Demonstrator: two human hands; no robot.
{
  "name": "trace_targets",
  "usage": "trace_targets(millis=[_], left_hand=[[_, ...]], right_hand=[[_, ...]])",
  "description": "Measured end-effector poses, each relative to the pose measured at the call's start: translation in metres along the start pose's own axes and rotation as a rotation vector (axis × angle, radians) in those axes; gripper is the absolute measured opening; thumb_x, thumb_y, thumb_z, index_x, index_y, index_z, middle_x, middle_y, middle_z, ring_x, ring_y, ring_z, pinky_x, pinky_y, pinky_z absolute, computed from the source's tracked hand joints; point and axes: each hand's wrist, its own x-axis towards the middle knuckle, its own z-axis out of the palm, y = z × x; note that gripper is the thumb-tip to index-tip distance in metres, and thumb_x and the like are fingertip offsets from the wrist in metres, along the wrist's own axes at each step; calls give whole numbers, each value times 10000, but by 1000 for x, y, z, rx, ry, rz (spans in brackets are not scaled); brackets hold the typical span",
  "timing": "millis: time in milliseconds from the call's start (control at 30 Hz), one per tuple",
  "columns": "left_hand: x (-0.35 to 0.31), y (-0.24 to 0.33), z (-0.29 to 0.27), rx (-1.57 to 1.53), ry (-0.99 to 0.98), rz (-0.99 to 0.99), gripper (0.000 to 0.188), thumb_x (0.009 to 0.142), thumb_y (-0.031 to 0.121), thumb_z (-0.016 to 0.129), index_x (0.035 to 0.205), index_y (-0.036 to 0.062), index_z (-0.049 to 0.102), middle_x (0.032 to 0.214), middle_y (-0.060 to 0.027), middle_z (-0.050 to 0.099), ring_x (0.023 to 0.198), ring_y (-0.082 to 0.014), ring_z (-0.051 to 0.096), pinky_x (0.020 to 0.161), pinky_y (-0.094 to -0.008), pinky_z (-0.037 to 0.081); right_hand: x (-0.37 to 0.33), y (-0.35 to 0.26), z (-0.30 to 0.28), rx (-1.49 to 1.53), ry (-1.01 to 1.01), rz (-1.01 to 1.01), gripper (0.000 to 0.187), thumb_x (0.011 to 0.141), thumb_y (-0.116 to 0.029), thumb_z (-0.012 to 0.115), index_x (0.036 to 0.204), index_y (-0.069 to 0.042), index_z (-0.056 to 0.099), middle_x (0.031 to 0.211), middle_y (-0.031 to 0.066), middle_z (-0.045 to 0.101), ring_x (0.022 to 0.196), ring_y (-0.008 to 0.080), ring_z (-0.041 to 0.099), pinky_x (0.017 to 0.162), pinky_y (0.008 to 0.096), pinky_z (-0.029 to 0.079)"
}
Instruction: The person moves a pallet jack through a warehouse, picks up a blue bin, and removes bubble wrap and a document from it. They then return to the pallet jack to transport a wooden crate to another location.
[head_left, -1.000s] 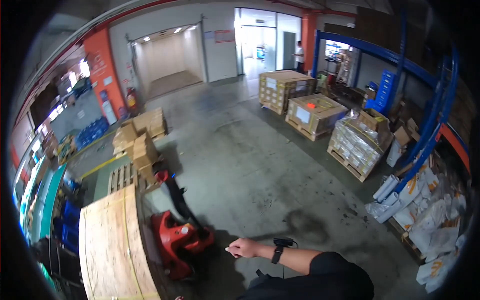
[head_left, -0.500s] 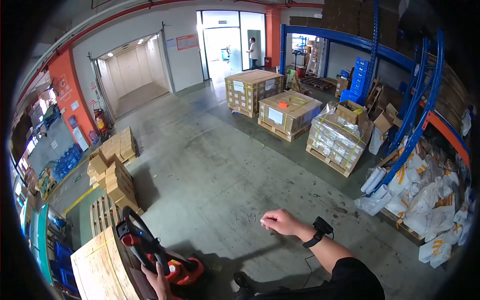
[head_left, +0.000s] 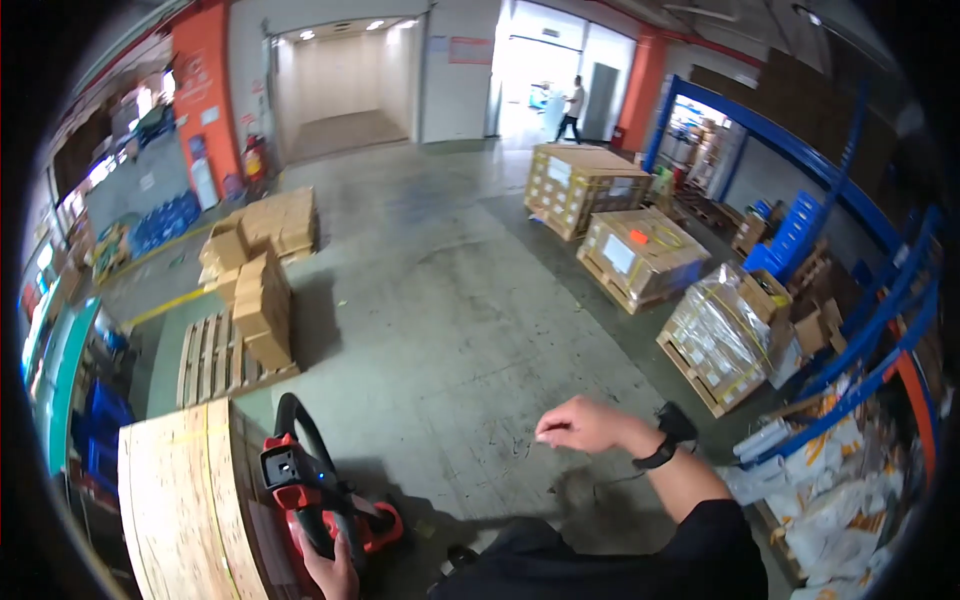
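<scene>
At the lower left stands a red-and-black electric pallet jack (head_left: 290, 495) with a looped black handle. My left hand (head_left: 330, 570) is closed round the lower part of that handle, thumb and fingers showing. Right beside it is a large crate with a pale wooden top (head_left: 170, 500) and a yellow strap. My right hand (head_left: 585, 425) is held up over the floor with its fingers curled in, apart from any object, and nothing shows in it. A black band with a small black device (head_left: 677, 422) sits on that wrist.
Left of centre, brown cartons (head_left: 262, 310) stand by a wooden pallet (head_left: 205, 360). Several loaded pallets line the right, one wrapped in clear film (head_left: 720, 320). Blue racking (head_left: 800, 160) and white sacks (head_left: 830, 500) lie beyond. A person (head_left: 571, 108) walks by the far doorway.
My view has turned left, so the room has shifted rightward in the picture. The far person is now striding. My left hand stays on the handle; my right hand remains raised with curled fingers.
</scene>
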Motion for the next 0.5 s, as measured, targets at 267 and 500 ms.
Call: trace_targets(millis=[267,500], left_hand=[[-17,52,5,-72,45,-83,623,960,123,668,1514,23,402,1214,-118,651,1130,-202,608,970,-330,482],[-2,59,3,203,147,-362,495,844,164,710,1265,-68,592,926,-184,732,877,-273,724,770,-382,540]], right_hand=[[151,52,-116,167,319,-29,360,997,-209,630,1323,-64,583,730,1,639,711,83,587,673,280,493],[312,52,-26,196,-255,-123,309,989,-135,599,1278,-29,622,790,27,670,770,96,640,718,274,524]])
